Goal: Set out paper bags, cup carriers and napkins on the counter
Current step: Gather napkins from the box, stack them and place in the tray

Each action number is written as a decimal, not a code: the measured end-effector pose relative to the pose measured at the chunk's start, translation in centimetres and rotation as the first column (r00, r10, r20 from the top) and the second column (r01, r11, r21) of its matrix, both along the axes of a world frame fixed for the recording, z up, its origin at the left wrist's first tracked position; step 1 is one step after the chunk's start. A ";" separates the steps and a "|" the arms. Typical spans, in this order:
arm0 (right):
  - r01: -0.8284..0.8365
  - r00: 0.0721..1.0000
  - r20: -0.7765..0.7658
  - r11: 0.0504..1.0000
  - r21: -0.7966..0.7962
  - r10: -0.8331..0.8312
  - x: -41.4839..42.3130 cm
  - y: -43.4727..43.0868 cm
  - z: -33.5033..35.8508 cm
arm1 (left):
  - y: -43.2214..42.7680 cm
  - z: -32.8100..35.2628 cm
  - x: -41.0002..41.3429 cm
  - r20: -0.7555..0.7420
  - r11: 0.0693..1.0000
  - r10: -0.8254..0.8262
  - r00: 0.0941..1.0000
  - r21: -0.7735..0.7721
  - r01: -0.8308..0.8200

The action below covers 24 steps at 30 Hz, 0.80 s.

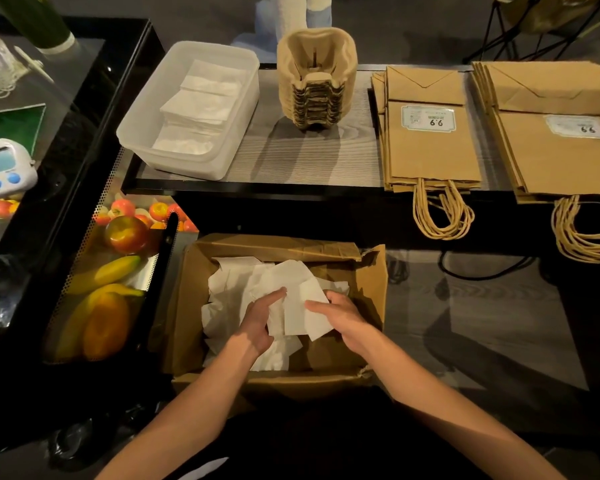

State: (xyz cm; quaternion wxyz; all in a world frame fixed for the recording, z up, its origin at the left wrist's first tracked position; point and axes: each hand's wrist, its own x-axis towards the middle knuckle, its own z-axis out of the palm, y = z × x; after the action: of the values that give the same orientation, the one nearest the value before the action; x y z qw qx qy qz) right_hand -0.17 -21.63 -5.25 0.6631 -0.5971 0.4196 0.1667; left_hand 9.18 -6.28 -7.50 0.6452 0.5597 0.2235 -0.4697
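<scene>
Below the counter stands an open cardboard box [368, 299] with loose white napkins [236, 292] inside. Both my hands reach into it. My left hand [262, 320] and my right hand [340, 318] together hold a few white napkins [302, 306] between thumbs and fingers. On the counter [309, 157] sit a clear plastic tub [153, 133] with stacked napkins [201, 105], a stack of pulp cup carriers [316, 77], and two piles of brown paper bags [430, 147] [561, 157] lying flat, handles hanging over the front edge.
A mesh basket of fruit [115, 271] stands left of the box. A white digital timer [0, 168] sits on the black glass case at far left. A black cable [482, 271] lies on the lower shelf to the right.
</scene>
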 end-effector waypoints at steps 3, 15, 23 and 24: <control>0.128 0.991 0.017 0.986 0.109 -0.131 -0.1 -1.0 -0.6 | 0.3 -0.2 0.2 0.000 1.000 0.009 1.000 0.010 -0.009; 0.074 0.997 0.040 0.996 -0.048 -0.073 1.8 -0.6 -0.1 | 0.5 0.0 0.3 0.070 0.974 -0.222 0.973 0.056 0.218; 0.158 0.985 0.062 0.986 0.047 -0.161 1.0 -1.4 -0.9 | 0.5 0.9 0.0 0.069 0.970 -0.245 0.967 0.020 0.244; 0.195 0.977 0.065 0.975 0.102 -0.203 1.0 -1.5 -0.9 | 0.5 0.9 0.0 0.070 0.971 -0.237 0.969 0.009 0.237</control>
State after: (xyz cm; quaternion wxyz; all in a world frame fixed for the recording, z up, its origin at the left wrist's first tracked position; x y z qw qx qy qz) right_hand 0.81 -23.16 -6.20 0.7193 -0.5258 0.4436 0.0965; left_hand 9.18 -5.79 -6.64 0.5917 0.5989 0.1321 -0.5232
